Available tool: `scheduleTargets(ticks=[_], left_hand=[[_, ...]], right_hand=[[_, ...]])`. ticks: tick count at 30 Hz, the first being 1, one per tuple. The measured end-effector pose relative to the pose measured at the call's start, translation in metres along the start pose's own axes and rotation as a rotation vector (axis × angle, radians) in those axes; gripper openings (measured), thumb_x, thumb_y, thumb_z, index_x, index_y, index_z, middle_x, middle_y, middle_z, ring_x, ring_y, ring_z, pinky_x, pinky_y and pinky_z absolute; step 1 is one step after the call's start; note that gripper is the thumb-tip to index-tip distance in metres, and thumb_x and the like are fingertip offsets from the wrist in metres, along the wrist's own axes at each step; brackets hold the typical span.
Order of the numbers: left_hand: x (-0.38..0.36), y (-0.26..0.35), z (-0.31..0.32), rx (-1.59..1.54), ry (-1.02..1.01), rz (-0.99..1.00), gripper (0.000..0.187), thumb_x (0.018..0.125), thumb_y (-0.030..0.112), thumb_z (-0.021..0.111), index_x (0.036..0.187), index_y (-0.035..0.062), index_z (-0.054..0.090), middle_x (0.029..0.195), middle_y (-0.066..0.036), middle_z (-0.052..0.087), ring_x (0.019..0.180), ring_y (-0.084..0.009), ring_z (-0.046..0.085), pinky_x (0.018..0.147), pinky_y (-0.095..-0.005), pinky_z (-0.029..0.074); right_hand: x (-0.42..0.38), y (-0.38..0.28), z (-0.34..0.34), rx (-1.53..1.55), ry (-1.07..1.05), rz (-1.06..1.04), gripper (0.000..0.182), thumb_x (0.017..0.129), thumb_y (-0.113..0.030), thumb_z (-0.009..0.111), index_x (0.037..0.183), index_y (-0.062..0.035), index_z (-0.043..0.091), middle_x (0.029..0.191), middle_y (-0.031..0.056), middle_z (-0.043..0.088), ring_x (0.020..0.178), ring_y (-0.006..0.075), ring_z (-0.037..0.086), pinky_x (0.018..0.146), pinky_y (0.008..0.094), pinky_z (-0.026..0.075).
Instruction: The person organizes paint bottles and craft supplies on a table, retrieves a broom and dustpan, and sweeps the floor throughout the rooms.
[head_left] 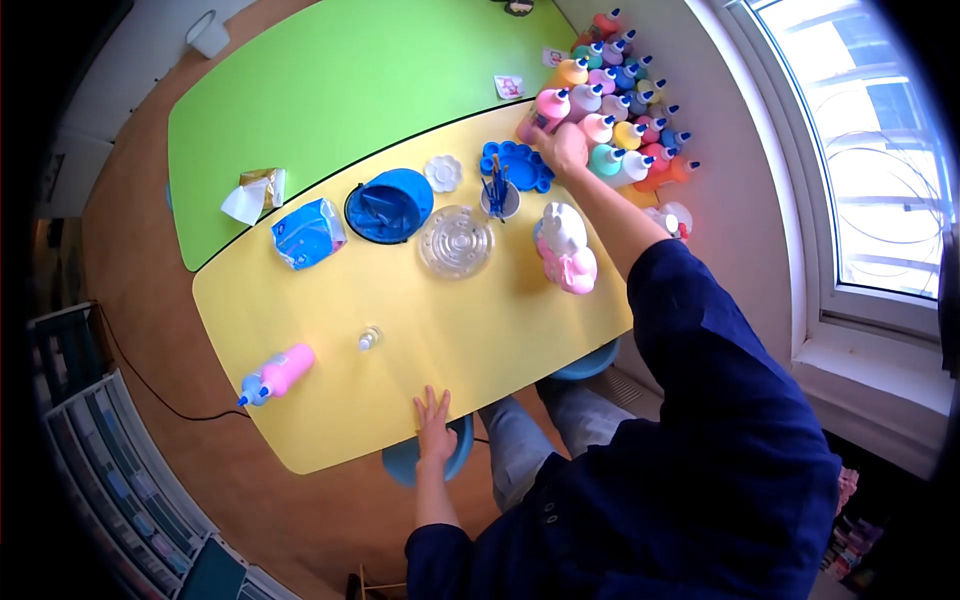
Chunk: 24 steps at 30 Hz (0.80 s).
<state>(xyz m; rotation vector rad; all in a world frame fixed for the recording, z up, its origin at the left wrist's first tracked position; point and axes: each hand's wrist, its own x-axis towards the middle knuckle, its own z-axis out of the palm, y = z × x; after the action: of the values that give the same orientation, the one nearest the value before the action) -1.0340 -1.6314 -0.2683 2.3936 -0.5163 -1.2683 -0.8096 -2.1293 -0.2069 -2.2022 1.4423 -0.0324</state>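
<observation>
My right hand (565, 149) reaches to the far right end of the yellow table, its fingers closed around the lower part of a pink paint bottle (548, 110) with a blue cap. This bottle leans at the edge of a dense group of paint bottles in many colours. My left hand (435, 428) lies on the table's near edge with fingers spread and nothing in it. A white and pink bunny figure (566, 245) stands below my right forearm. Beside it are a brush cup (508, 203) and a blue palette (518, 163).
On the yellow table (480, 340) are a clear round dish (456, 242), a blue bucket-like container (392, 205), a white flower palette (443, 173), a wipes pack (308, 235), a small clear bottle (369, 338) and a pink bottle (288, 370) beside a blue one. Blue stools (590, 362) stand under the edge.
</observation>
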Motion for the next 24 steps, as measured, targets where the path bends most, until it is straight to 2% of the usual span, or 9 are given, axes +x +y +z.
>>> scheduleTargets(ticks=[7,9,11,14,18,20,21,23,24], left_hand=[[0.001,0.004,-0.003,0.04,-0.002,-0.02,0.081,0.071,-0.008,0.049,0.143,0.025,0.032,0.155,-0.004,0.007,0.14,-0.0379,0.005,0.107,-0.0415,0.033],[0.0,0.005,-0.003,0.011,0.013,-0.024,0.082,0.071,-0.009,0.048,0.143,0.0261,0.032,0.155,-0.003,0.007,0.141,-0.0359,0.004,0.105,-0.0505,0.032],[0.0,0.007,-0.004,0.001,0.011,-0.029,0.082,0.071,-0.01,0.048,0.143,0.0271,0.032,0.155,-0.002,0.006,0.141,-0.0349,0.004,0.104,-0.0555,0.031],[0.002,0.006,-0.003,-0.004,0.004,-0.048,0.083,0.072,-0.011,0.047,0.143,0.0288,0.031,0.155,0.0,0.006,0.141,-0.034,0.004,0.103,-0.0594,0.03],[0.001,0.007,-0.002,0.008,-0.001,-0.038,0.083,0.072,-0.01,0.047,0.143,0.0296,0.03,0.155,0.0,0.006,0.141,-0.0345,0.003,0.104,-0.0575,0.031],[0.001,0.002,0.001,0.008,0.026,-0.02,0.084,0.071,-0.01,0.048,0.143,0.0296,0.03,0.155,0.0,0.006,0.141,-0.0346,0.004,0.103,-0.0573,0.032],[0.003,-0.002,0.004,0.01,0.027,0.0,0.085,0.07,-0.009,0.049,0.143,0.0297,0.03,0.155,0.0,0.007,0.141,-0.0349,0.005,0.102,-0.0571,0.032],[0.007,-0.017,0.02,0.025,0.142,0.049,0.087,0.069,-0.008,0.05,0.143,0.0307,0.029,0.155,0.0,0.006,0.141,-0.0348,0.007,0.098,-0.0595,0.034],[0.007,-0.015,0.018,0.066,0.069,-0.031,0.085,0.07,-0.007,0.052,0.143,0.0315,0.03,0.155,0.001,0.005,0.141,-0.0342,0.008,0.096,-0.0633,0.034]], right_hand=[[0.046,0.081,0.096,-0.106,-0.135,0.006,0.04,0.074,-0.026,0.06,0.093,0.009,0.064,0.098,0.0291,0.062,0.094,0.039,0.062,0.081,0.0406,0.05],[0.05,0.076,0.102,0.009,-0.162,0.113,0.031,0.074,-0.018,0.059,0.087,0.0097,0.063,0.08,0.0219,0.066,0.065,0.0288,0.067,0.06,0.0367,0.054],[0.036,0.059,0.094,0.237,-0.309,0.306,0.027,0.076,-0.023,0.059,0.08,0.0031,0.065,0.086,0.0179,0.067,0.083,0.0259,0.068,0.072,0.0382,0.054],[0.035,0.046,0.106,0.453,-0.389,0.33,0.029,0.079,-0.028,0.058,0.072,0.0002,0.061,0.072,0.0124,0.064,0.072,0.0202,0.068,0.063,0.0365,0.054],[0.028,0.039,0.102,0.559,-0.568,0.168,0.044,0.088,-0.041,0.05,0.081,0.0004,0.064,0.07,0.0086,0.063,0.063,0.0165,0.061,0.057,0.0307,0.05],[0.034,0.047,0.101,0.185,-0.355,-0.156,0.042,0.087,-0.038,0.051,0.085,0.0011,0.065,0.074,0.0118,0.065,0.066,0.0211,0.062,0.062,0.0335,0.051],[0.032,0.051,0.099,-0.13,-0.043,-0.281,0.036,0.086,-0.034,0.055,0.089,0.0009,0.065,0.079,0.0154,0.067,0.07,0.0262,0.063,0.068,0.0357,0.05],[-0.009,0.028,0.069,0.3,0.316,-0.748,0.017,0.087,-0.01,0.055,0.098,-0.0006,0.064,0.087,0.0136,0.066,0.079,0.0238,0.063,0.073,0.0331,0.049],[-0.054,-0.006,0.051,0.586,0.203,-0.741,0.016,0.089,-0.005,0.056,0.102,-0.0016,0.063,0.087,0.009,0.065,0.079,0.0171,0.061,0.072,0.0288,0.048]])
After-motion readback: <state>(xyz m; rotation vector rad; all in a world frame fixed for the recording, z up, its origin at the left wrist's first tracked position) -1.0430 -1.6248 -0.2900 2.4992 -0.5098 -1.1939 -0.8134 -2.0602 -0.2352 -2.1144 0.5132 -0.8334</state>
